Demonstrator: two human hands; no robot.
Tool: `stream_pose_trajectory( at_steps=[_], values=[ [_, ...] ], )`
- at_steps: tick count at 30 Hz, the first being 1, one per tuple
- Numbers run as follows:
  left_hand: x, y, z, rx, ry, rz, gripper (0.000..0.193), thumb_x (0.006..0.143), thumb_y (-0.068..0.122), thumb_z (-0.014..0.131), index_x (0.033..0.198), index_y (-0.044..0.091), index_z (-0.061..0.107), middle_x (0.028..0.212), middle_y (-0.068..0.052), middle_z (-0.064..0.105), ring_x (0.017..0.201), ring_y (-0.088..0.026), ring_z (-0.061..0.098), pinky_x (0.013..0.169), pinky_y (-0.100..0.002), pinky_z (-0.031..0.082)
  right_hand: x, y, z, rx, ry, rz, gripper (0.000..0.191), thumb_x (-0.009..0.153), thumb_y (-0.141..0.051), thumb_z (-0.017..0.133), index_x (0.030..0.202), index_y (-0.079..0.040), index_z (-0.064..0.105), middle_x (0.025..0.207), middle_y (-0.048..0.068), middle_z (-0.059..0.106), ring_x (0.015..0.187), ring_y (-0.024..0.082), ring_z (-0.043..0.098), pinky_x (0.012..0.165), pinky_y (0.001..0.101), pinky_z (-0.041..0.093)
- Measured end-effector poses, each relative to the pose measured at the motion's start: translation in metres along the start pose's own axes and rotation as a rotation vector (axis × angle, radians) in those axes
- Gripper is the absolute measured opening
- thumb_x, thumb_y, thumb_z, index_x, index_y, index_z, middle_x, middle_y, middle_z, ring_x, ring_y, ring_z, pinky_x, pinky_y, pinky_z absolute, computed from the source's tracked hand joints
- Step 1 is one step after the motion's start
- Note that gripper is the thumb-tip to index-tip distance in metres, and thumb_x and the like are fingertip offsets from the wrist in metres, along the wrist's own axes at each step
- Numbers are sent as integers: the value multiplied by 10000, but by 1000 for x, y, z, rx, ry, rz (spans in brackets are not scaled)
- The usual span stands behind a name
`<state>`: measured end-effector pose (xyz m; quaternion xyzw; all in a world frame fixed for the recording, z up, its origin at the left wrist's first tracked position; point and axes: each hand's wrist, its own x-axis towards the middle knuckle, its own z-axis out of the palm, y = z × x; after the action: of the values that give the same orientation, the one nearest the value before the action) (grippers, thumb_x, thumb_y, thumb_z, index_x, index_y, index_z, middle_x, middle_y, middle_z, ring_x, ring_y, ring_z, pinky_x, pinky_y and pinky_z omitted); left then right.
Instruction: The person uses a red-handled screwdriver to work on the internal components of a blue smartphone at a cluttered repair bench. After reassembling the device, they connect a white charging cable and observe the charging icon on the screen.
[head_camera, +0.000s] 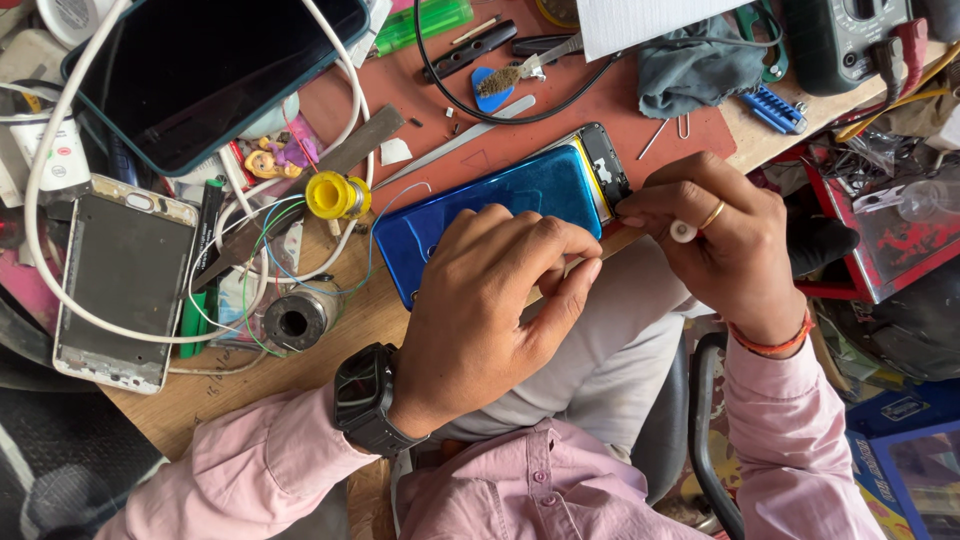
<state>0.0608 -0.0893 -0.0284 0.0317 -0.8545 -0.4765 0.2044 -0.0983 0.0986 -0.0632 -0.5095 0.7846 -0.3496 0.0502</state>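
- Your left hand lies curled over the near edge of the blue phone, fingers bent down onto its back cover and pinning it to the bench. It is clamping the phone, not lifting it.
- Your right hand is closed around a small tool with a white round end; the tip itself is hidden under your fingers. Your thumb and forefinger sit at the phone's far right end, touching the exposed black section where the cover is off.
- The phone lies back-up at the front edge of the red mat, directly under both hands. Its long axis runs from lower left to upper right, tilted slightly upward toward the right.
- The open end points right, toward your right hand; the closed end points left, past your left wrist and the black watch.
- Your right hand is nearer the open end; your left hand covers the middle and lower edge.
- Just left of the phone: a yellow spool and a grey roll of solder, with thin coloured wires looping between them.
- Further left: a phone frame with the screen removed, circled by a white cable, and a large dark tablet above it.
- Behind the phone: a metal ruler, a small brush, a grey cloth, and a meter at the top right.
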Motion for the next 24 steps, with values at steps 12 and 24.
stream_pose_trajectory(
  at_steps=[12, 24],
  values=[
    [-1, -5, 3, 333, -5, 85, 218, 1010, 171, 733, 1202, 118, 644, 1259, -50, 595, 1320, -283, 535, 1114, -479, 400, 15, -12, -9, 372, -43, 329, 130, 915, 22, 810, 1000, -5, 716, 934, 8, 665, 829, 40, 618, 703, 207, 484],
    [-2, -19, 12, 559, -131, 62, 481, 991, 361, 729, 1403, 147, 606, 1538, -133, 450, 1455, -338, 400, 1224, -620, 232, 8, -2, -5, 665, -15, 515, 129, 934, 77, 750, 1031, 76, 665, 972, 105, 733, 902, 101, 727, 805, 235, 597]
  ],
)
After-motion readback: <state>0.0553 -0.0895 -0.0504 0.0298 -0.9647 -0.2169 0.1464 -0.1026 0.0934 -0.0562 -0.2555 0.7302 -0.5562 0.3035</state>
